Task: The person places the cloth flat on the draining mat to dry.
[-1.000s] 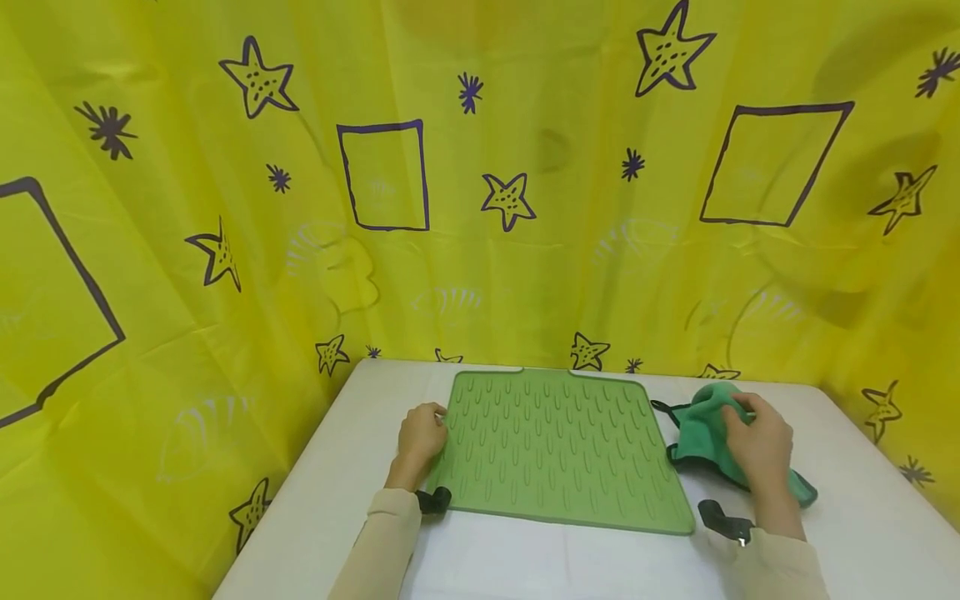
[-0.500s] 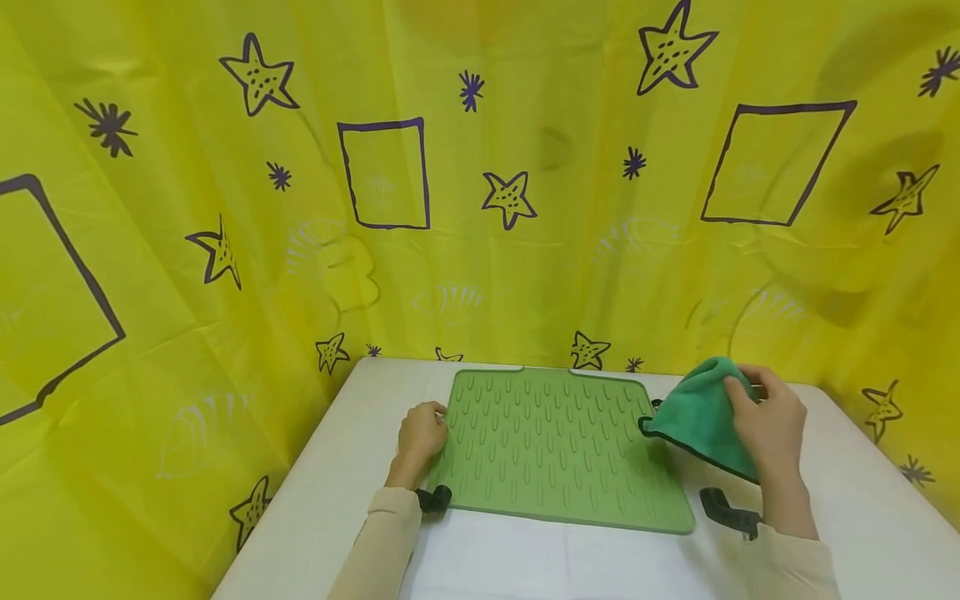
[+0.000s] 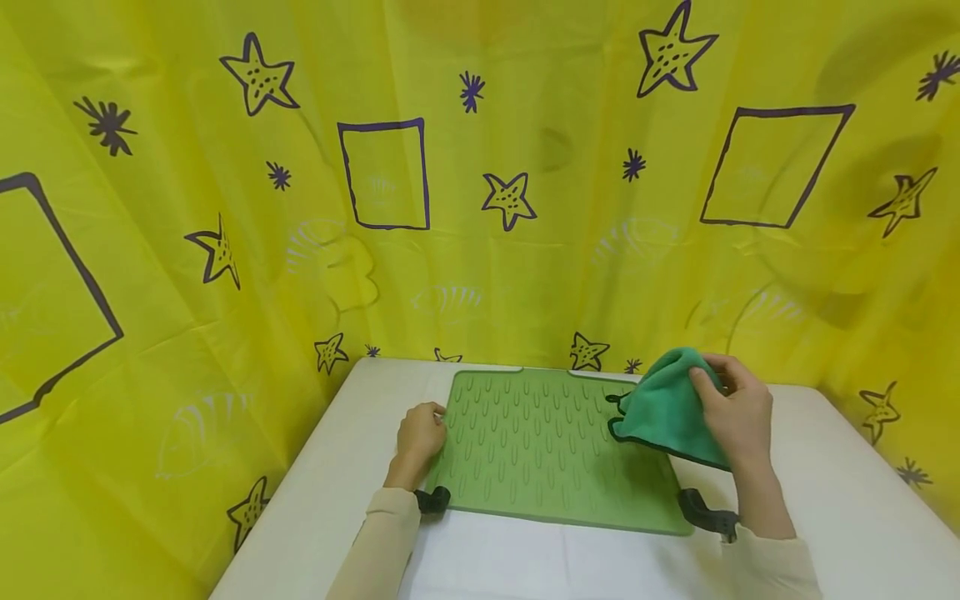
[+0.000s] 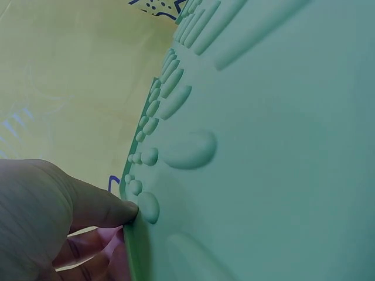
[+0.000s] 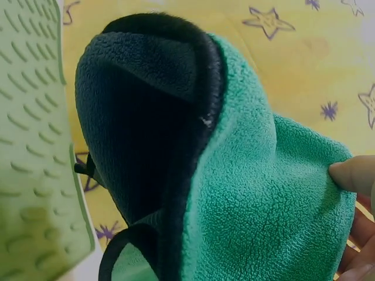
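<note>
Left hand (image 3: 420, 432) is pinching the mat (image 3: 532, 450), right hand (image 3: 744, 417) is pinching the cloth (image 3: 667, 410) above its edge, probably needing lowering next.

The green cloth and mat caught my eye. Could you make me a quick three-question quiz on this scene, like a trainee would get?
1. True or false: the left hand holds the green cloth.

2. Which does the left thumb touch?
A) the cloth's trim
B) the edge of the light green mat
C) the curtain

3. Fill in: the main colour of the curtain is ____.

Key:
1. False; the right hand holds it.
2. B
3. Yellow
</note>
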`<state>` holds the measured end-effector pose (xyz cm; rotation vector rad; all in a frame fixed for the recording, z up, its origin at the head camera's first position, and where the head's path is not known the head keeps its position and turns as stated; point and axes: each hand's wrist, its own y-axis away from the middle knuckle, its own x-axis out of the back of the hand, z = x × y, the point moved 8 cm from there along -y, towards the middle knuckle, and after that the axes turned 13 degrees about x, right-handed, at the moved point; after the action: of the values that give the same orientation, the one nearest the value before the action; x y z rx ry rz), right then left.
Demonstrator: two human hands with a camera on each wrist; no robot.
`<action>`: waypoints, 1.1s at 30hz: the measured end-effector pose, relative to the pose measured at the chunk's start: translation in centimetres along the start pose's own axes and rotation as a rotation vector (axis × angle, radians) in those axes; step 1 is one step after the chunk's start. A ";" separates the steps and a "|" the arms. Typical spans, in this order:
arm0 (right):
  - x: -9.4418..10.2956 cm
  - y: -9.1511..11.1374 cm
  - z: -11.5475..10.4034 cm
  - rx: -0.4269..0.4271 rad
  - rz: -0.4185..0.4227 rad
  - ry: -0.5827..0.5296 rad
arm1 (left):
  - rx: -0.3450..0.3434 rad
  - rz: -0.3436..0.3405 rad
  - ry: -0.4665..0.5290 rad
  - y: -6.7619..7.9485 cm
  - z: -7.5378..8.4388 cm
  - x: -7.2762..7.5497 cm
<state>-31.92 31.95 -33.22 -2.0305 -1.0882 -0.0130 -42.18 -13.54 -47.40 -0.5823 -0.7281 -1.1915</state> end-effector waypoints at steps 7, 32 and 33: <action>-2.1 0.5 -1.1 0.012 -0.004 -0.081 | -0.004 -0.001 -0.007 0.0 0.0 0.0; -9.2 3.3 -2.3 0.003 0.079 -0.472 | 0.007 -0.004 -0.003 -0.2 -0.1 -0.1; -9.4 3.3 -2.3 0.005 0.078 -0.485 | 0.007 -0.004 -0.001 -0.2 -0.1 -0.1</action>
<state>-34.69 22.95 -37.22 -2.1251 -1.2917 0.5466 -42.33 -13.60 -47.50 -0.5764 -0.7344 -1.1921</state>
